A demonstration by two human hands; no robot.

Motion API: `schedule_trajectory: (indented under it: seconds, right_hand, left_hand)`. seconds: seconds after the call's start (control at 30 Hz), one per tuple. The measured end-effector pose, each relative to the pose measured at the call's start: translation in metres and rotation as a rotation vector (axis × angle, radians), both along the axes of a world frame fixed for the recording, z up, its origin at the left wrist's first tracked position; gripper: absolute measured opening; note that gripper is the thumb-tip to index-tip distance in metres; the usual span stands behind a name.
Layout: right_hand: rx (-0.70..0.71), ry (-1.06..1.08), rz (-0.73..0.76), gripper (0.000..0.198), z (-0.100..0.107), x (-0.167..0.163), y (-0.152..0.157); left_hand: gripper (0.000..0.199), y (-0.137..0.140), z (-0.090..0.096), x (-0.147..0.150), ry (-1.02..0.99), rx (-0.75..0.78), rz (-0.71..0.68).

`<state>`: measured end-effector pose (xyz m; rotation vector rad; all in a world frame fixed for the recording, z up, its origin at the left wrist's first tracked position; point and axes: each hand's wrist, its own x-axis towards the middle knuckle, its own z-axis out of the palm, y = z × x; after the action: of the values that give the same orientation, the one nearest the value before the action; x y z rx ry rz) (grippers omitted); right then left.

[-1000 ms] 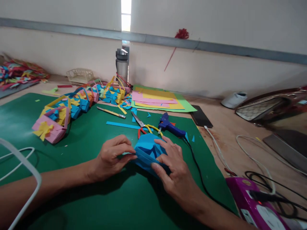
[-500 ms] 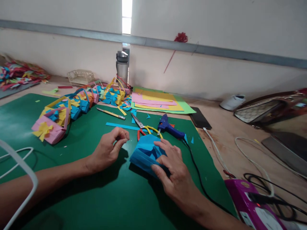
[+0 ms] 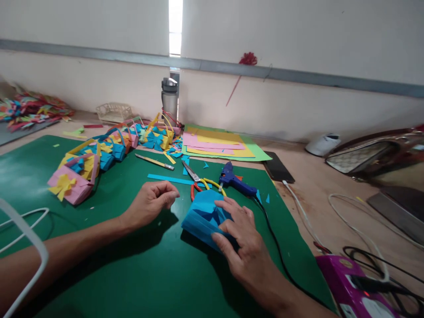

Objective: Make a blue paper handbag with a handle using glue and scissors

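right hand point(image 3: 244, 235): holds blue folded paper point(image 3: 201, 221) | left hand point(image 3: 149, 204): curled, apart

Bottle point(image 3: 170, 100), phone point(image 3: 278, 168), white cable point(image 3: 296, 203)

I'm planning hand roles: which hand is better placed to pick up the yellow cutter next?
Probably the left hand: it is nearer the yellow cutter and off the blue paper piece, which the right hand holds.
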<state>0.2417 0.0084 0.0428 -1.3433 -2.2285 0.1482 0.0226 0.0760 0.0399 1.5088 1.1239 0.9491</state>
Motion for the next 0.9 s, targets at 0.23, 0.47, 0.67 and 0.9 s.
schedule_trajectory:
  seconds: [0.23, 0.47, 0.67, 0.9]
  right_hand:
    - [0.056, -0.006, 0.015, 0.015, -0.0009, 0.0008, 0.0005]
    - [0.054, -0.001, 0.020, 0.015, 0.0015, -0.0005, -0.0018]
    - [0.029, -0.005, 0.014, 0.016, 0.0010, -0.0003, -0.0012]
    - [0.012, 0.004, 0.009, 0.013, -0.0010, -0.0009, -0.0024]
  left_hand:
    - [0.032, 0.0023, -0.0075, -0.0002, -0.188, -0.047, -0.079]
    - [0.043, 0.0020, -0.0096, 0.0003, -0.136, -0.037, -0.033]
    - [0.031, 0.0018, -0.0084, 0.0011, -0.129, -0.038, -0.048]
    - [0.016, 0.0026, -0.0041, -0.0001, -0.051, -0.028, 0.060]
